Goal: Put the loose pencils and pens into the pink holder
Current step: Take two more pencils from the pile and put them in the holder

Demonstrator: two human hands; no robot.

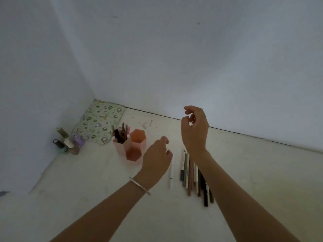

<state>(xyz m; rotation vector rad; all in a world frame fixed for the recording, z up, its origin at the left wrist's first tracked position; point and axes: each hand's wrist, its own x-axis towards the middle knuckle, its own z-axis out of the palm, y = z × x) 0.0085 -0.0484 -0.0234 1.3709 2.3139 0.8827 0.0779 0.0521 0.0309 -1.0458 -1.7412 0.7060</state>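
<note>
The pink holder (129,147) is a cluster of hexagonal cups on the white table; its left cup holds several pens and pencils (121,132). A row of loose pens and pencils (191,173) lies to the right, partly hidden under my right forearm. One white pen (171,177) lies apart, just left of that row. My left hand (156,158) hovers between the holder and the white pen, fingers loosely curled and holding nothing. My right hand (194,130) is raised above the far end of the row, fingers loosely curled, nothing in it.
Several nail polish bottles (69,141) stand in the left corner by the wall. A patterned green pouch (99,122) lies flat behind the holder against the back wall. White walls close off the left and far sides of the table (253,172).
</note>
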